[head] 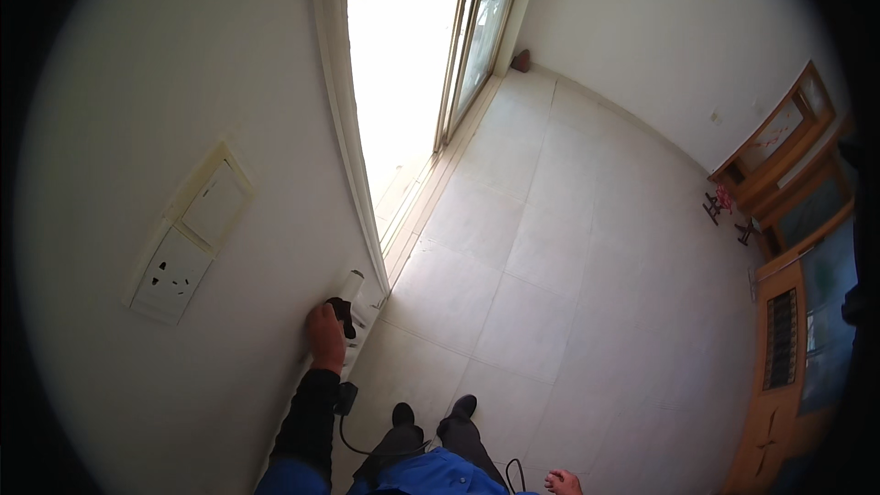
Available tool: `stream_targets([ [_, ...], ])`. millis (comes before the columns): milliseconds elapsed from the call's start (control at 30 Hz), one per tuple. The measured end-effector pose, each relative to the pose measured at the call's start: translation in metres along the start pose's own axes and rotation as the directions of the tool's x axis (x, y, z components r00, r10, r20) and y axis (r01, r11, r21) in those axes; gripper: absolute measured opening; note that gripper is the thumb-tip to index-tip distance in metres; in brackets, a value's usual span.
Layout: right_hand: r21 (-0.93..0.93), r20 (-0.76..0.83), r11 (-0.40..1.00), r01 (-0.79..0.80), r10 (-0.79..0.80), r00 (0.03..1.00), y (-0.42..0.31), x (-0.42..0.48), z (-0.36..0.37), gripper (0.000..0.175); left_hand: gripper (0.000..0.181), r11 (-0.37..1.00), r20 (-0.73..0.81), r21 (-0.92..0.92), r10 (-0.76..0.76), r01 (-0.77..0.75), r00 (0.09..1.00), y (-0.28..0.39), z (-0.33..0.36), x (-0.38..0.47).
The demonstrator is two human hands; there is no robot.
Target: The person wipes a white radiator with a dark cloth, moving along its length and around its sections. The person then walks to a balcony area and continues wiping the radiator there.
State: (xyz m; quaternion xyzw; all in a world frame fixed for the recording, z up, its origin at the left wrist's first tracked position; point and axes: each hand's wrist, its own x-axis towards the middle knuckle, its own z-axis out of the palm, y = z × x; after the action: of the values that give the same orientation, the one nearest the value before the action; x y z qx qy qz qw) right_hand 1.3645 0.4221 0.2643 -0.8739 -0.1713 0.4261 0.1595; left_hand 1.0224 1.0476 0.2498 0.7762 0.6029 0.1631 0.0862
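My left hand (326,337) is low by the wall, its fingers closed on a dark cloth (344,316). The cloth lies against a white slotted fixture (353,285) that runs along the foot of the wall; my hand hides part of it, and its exact kind is unclear. Near my left wrist hangs a small black box (346,399) with a black cable (354,447). At the bottom edge my right hand (564,481) shows only in part, fingers curled, with no object visible in it.
A wall switch (213,203) and a socket plate (170,275) sit on the left wall. Ahead, a sliding glass door (481,34) stands partly open to a bright area. Pale tiles (529,302) cover the floor. Wooden cabinetry (749,371) lines the right side, with small stands (711,208) before it.
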Motion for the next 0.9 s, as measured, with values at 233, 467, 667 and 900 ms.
stream_targets([
  [233,0.072,0.077,0.995,-0.067,0.061,0.995,0.005,0.095,-0.038,0.039,0.047,1.0,-0.085,0.016,0.013,-0.011,0.996,-0.006,0.009,-0.009],
  [467,0.151,0.027,0.988,-0.024,0.02,0.999,-0.018,0.229,-0.135,0.036,0.039,0.969,-0.003,-0.141,-0.208,0.205,0.978,-0.008,-0.002,-0.025],
  [667,0.17,0.04,0.985,-0.019,0.013,0.999,-0.08,0.269,-0.182,0.033,0.03,0.979,-0.132,0.019,-0.201,0.205,0.971,0.016,0.015,0.0],
  [900,0.173,0.173,0.98,-0.097,0.067,0.983,-0.147,0.303,-0.178,0.035,0.042,0.966,-0.016,0.074,-0.248,0.248,0.969,0.038,0.028,0.037],
])
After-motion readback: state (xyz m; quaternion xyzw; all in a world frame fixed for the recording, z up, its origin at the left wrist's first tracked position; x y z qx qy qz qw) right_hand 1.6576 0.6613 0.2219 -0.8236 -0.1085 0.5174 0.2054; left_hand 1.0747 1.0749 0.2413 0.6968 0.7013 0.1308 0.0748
